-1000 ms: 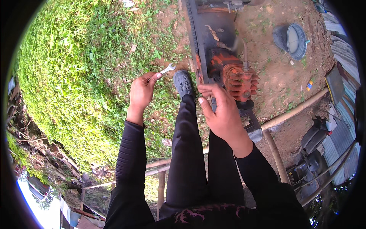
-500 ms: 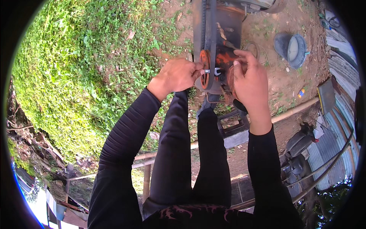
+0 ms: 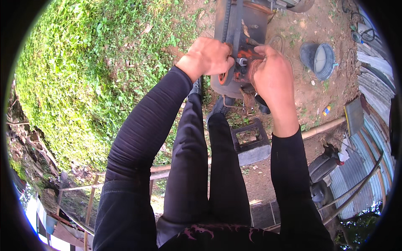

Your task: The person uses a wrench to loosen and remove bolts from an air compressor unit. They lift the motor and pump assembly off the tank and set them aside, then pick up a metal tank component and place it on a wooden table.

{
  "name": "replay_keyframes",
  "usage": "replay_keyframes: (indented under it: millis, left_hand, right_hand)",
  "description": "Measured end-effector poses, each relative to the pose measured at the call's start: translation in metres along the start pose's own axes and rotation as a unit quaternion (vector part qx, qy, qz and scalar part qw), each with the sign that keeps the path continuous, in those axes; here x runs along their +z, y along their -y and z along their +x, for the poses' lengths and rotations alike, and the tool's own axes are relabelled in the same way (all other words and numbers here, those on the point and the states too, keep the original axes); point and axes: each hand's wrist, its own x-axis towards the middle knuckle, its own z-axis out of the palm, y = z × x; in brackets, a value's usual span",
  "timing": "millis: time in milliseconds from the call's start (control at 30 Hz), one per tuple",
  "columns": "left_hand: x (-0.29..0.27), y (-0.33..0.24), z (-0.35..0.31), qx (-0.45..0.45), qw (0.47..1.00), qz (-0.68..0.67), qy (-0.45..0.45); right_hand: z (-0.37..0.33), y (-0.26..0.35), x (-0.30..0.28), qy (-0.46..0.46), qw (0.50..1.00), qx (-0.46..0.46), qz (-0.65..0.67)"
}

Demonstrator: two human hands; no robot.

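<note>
Ahead of my feet stands a belt-driven machine with a dark, rounded body (image 3: 222, 31). A black belt (image 3: 237, 25) runs down it to an orange pulley (image 3: 226, 76). My left hand (image 3: 208, 57) is closed beside the belt, gripping a wrench (image 3: 242, 62); its silvery open jaw shows past the belt, its handle hidden by the fingers. My right hand (image 3: 274, 77) lies against the rusty reddish part (image 3: 248, 56), index finger and thumb bent toward it. The other right fingers are hidden behind the hand.
A dark bucket (image 3: 322, 60) with pale contents stands at the right. A dark hollow block (image 3: 253, 144) lies near my right shin. A bamboo pole (image 3: 324, 127) crosses the ground, with corrugated sheets (image 3: 356, 154) beyond. Grass (image 3: 96, 83) covers the left.
My left hand has moved up and right with the wrench, closer against the belt. My right hand has shifted slightly up, staying by the reddish part. More of the hollow block shows.
</note>
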Motion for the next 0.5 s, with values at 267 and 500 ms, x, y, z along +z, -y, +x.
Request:
replay_keyframes:
  millis: [267, 500]
  left_hand:
    - [0.013, 0.014, -0.003, 0.045, 0.998, -0.012, -0.036]
    - [0.03, 0.025, -0.011, 0.051, 0.994, -0.061, -0.074]
  right_hand:
    - [-0.048, 0.013, 0.049, -0.035, 0.999, -0.005, -0.005]
    - [-0.037, -0.004, 0.071, 0.036, 0.995, -0.047, -0.081]
